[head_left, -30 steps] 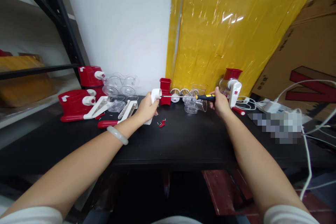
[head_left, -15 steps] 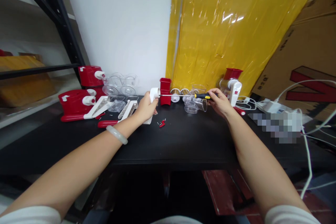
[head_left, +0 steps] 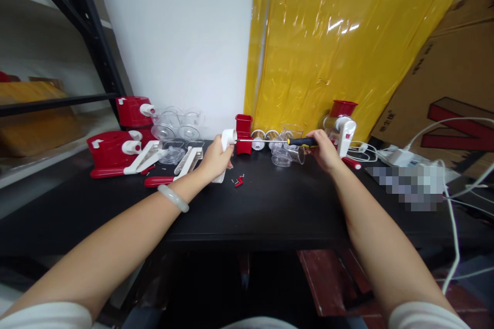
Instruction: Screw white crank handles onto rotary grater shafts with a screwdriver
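My left hand (head_left: 216, 158) is wrapped round a white plastic part (head_left: 229, 137), whose round end points right. In my right hand (head_left: 322, 150) is the black and yellow handle of a screwdriver (head_left: 301, 142). Its long shaft lies level, and the tip meets the round end of the white part. On the black table (head_left: 262, 211) below, small red pieces (head_left: 239, 181) lie with small screws. White handles with red grips (head_left: 158, 181) rest left of my left hand.
Red housings (head_left: 110, 151) and clear plastic parts (head_left: 172, 154) stand at the left. A red hopper (head_left: 243, 133), more clear parts (head_left: 283, 154) and an assembled red and white device (head_left: 345, 131) are at the back. White cables (head_left: 453, 226) run down the right.
My right hand's fingers have shifted on the screwdriver handle and now cover its rear end more. The white part and the screwdriver are almost where they were.
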`<move>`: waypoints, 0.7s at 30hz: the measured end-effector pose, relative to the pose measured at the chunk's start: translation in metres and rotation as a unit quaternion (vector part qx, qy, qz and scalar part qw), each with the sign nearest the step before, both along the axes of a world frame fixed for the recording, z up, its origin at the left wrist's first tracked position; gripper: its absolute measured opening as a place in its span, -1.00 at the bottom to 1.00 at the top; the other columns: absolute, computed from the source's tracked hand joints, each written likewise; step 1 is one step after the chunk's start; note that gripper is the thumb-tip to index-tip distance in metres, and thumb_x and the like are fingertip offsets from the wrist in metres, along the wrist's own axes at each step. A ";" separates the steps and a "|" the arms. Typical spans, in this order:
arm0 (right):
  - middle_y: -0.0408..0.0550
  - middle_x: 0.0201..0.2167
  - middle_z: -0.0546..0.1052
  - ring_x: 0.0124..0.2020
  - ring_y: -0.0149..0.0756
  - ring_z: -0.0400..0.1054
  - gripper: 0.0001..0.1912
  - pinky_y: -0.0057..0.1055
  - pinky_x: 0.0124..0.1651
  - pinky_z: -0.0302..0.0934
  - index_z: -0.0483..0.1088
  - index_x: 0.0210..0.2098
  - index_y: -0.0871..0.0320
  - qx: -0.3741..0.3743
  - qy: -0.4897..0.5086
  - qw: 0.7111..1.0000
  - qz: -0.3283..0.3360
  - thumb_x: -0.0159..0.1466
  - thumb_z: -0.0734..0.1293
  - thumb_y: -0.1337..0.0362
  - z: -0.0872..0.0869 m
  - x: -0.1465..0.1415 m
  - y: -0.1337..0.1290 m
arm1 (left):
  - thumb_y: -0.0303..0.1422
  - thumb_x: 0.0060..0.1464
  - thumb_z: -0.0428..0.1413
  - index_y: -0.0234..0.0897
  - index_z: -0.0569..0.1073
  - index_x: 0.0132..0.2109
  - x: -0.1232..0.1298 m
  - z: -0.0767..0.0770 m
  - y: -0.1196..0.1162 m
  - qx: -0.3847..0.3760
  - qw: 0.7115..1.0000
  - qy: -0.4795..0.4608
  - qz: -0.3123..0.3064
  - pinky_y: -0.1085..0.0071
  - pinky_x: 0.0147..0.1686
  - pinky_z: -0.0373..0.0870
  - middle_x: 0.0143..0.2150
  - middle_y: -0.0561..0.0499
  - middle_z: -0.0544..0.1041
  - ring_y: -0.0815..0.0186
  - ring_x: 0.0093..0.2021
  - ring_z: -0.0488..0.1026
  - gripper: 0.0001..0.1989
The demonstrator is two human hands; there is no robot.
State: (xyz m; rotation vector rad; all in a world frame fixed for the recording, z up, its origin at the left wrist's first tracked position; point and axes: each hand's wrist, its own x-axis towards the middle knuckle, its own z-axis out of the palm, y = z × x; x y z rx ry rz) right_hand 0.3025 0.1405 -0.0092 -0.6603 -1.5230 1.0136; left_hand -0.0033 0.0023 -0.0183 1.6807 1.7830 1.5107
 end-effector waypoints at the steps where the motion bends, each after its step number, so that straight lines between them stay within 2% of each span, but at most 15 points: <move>1: -0.18 -0.46 0.36 -0.54 -0.39 0.25 -0.57 -0.40 -0.50 0.22 0.30 -0.37 0.05 0.011 -0.020 1.000 -0.021 0.15 0.32 -0.20 -0.001 0.000 0.000 | -0.30 0.17 -0.01 -0.21 0.21 -0.13 0.000 0.000 0.000 0.000 1.000 0.002 0.001 0.43 -0.57 0.37 -0.38 0.10 0.43 0.39 -0.64 0.42 -0.85; 6: -0.17 -0.68 0.31 -0.63 -0.31 0.23 -0.38 -0.32 -0.50 0.17 0.29 -0.44 0.05 0.059 -0.105 0.988 -0.094 0.16 0.15 -0.40 -0.001 -0.002 -0.003 | -0.31 0.17 -0.01 -0.21 0.21 -0.14 -0.002 0.000 0.000 0.000 1.000 0.006 0.001 0.44 -0.58 0.36 -0.39 0.12 0.43 0.40 -0.65 0.42 -0.87; 11: -0.21 -0.76 0.26 -0.68 -0.35 0.17 -0.36 -0.37 -0.57 0.07 0.22 -0.52 0.07 0.053 -0.161 0.978 -0.121 0.16 0.15 -0.41 0.000 -0.001 -0.006 | -0.31 0.17 -0.01 -0.21 0.21 -0.15 -0.002 -0.001 0.002 -0.001 1.000 0.007 -0.001 0.43 -0.57 0.36 -0.40 0.12 0.43 0.40 -0.65 0.41 -0.87; 15: -0.25 -0.73 0.22 -0.68 -0.39 0.15 -0.42 -0.40 -0.60 0.01 0.19 -0.53 0.07 0.040 -0.138 0.984 -0.105 0.13 0.28 -0.33 -0.003 -0.001 -0.002 | -0.31 0.16 -0.01 -0.21 0.22 -0.13 -0.003 -0.003 0.003 0.001 1.000 0.007 0.003 0.43 -0.57 0.36 -0.39 0.11 0.44 0.40 -0.65 0.41 -0.85; 21: -0.26 -0.67 0.28 -0.64 -0.39 0.21 -0.51 -0.40 -0.52 0.12 0.24 -0.46 0.06 0.054 -0.086 0.993 -0.065 0.13 0.35 -0.24 -0.007 0.000 0.005 | -0.30 0.16 -0.01 -0.22 0.23 -0.13 -0.003 -0.002 0.003 0.008 1.000 0.007 0.004 0.41 -0.56 0.36 -0.38 0.11 0.43 0.38 -0.65 0.41 -0.85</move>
